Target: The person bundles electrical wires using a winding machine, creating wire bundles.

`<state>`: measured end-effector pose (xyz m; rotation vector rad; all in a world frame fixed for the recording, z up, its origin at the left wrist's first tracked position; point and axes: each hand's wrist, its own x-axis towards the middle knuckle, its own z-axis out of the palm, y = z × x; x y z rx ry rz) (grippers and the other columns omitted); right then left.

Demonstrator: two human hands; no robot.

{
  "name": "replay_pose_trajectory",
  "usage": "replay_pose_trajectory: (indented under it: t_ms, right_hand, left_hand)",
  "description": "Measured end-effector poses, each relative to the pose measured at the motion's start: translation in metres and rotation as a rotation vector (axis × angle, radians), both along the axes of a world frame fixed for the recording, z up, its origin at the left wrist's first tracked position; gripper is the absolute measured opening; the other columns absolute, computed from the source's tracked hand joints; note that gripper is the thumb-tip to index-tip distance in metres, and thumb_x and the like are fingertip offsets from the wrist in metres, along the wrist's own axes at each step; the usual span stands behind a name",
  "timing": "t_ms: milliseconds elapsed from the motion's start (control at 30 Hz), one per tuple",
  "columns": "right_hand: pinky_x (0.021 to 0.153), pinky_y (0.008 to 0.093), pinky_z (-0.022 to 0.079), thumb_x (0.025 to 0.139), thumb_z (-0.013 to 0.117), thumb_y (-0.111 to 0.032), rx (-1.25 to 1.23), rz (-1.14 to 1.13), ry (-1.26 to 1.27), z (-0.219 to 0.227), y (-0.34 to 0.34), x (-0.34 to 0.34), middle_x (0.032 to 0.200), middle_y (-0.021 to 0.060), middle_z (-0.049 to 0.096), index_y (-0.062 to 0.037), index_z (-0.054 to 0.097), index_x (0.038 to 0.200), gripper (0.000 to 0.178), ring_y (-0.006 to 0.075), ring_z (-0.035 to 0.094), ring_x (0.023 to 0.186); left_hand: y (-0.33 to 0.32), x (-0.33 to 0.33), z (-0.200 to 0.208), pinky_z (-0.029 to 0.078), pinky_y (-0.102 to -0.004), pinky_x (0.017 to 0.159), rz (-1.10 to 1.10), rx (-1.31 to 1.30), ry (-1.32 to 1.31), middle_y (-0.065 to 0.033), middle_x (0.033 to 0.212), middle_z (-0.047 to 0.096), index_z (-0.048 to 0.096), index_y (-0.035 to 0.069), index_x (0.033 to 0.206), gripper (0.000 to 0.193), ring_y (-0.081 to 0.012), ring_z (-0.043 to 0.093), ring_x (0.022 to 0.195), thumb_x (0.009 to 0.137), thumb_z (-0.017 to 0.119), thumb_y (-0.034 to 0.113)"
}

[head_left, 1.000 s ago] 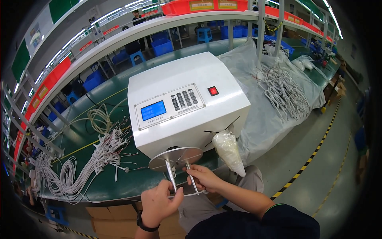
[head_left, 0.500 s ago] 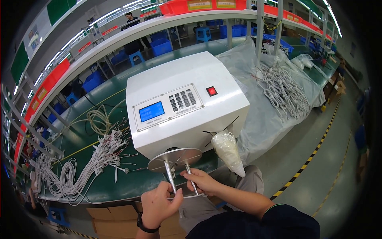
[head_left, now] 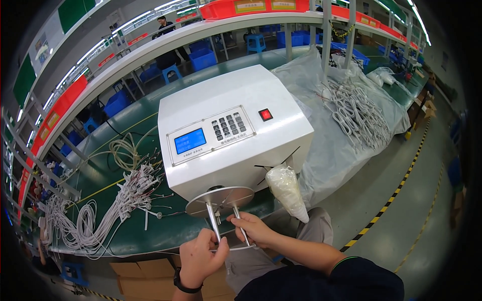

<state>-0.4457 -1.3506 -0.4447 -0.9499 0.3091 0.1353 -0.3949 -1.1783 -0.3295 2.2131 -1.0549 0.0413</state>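
Note:
A white winding machine (head_left: 236, 120) stands before me on the green bench. From its front a round metal disc (head_left: 198, 204) sticks out, carrying two metal rods (head_left: 213, 220). My left hand (head_left: 200, 256) is closed at the left rod's end, on a white cable (head_left: 165, 252) that runs in from the left along the bench edge. Beside the right rod my right hand (head_left: 253, 229) is closed, its fingertips next to a small cable end (head_left: 218, 216) between the rods. The fingers partly hide what they grip.
Bundled white cables (head_left: 90, 220) lie left of the machine, grey cables (head_left: 354, 115) on plastic sheeting at right. A plastic-wrapped cone (head_left: 287, 193) juts from the machine's front right. Cardboard (head_left: 140, 273) is below the bench. Overhead runs a shelf with red bins (head_left: 236, 7); a person (head_left: 163, 27) is far behind.
Both hands stay at the rods, almost unmoved. The display's text looks different, and the whole view has shifted very slightly.

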Motion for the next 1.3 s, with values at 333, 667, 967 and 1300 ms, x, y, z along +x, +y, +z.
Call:
replay_pose_trajectory:
  t_ms: [333,667,967,1300]
  right_hand:
    - [0.037,0.0199,0.026,0.103,0.047,-0.03,-0.014,0.005,-0.004,0.0012,0.0,0.0,0.057,0.0005,0.053,-0.0067,0.051,0.125,0.032,0.0053,0.036,0.039]
    - [0.037,0.0199,0.026,0.103,0.046,-0.031,-0.012,0.013,-0.007,0.0002,-0.0008,-0.0002,0.057,0.0002,0.053,-0.0062,0.05,0.125,0.033,0.0051,0.036,0.039]
    - [0.037,0.0196,0.027,0.103,0.047,-0.029,-0.036,-0.02,-0.017,0.001,0.0001,0.0002,0.057,0.0004,0.054,-0.0045,0.052,0.125,0.033,0.0052,0.038,0.039]
    - [0.036,0.0201,0.028,0.103,0.048,-0.026,-0.02,-0.052,-0.015,-0.001,0.003,0.0007,0.056,0.0004,0.053,-0.0047,0.054,0.122,0.03,0.0059,0.04,0.04]
  left_hand:
    - [0.0011,-0.0004,-0.002,0.045,-0.0282,0.047,0.004,-0.01,0.012,-0.0068,0.055,0.06,0.054,0.005,0.075,0.022,-0.0193,0.061,0.046,0.08,0.073,0.015]
    - [-0.0004,-0.0003,-0.0013,0.046,-0.0279,0.048,0.006,-0.006,0.024,-0.0072,0.056,0.061,0.054,0.005,0.075,0.022,-0.0194,0.062,0.048,0.08,0.073,0.014]
    - [0.0005,0.0004,-0.0035,0.045,-0.0282,0.048,0.004,-0.007,0.035,-0.0071,0.056,0.061,0.053,0.005,0.075,0.022,-0.0198,0.062,0.048,0.08,0.072,0.014]
    - [0.0003,-0.0008,-0.0049,0.044,-0.0277,0.047,0.014,-0.047,0.065,-0.0063,0.054,0.06,0.053,0.005,0.075,0.021,-0.0181,0.061,0.046,0.081,0.072,0.012]
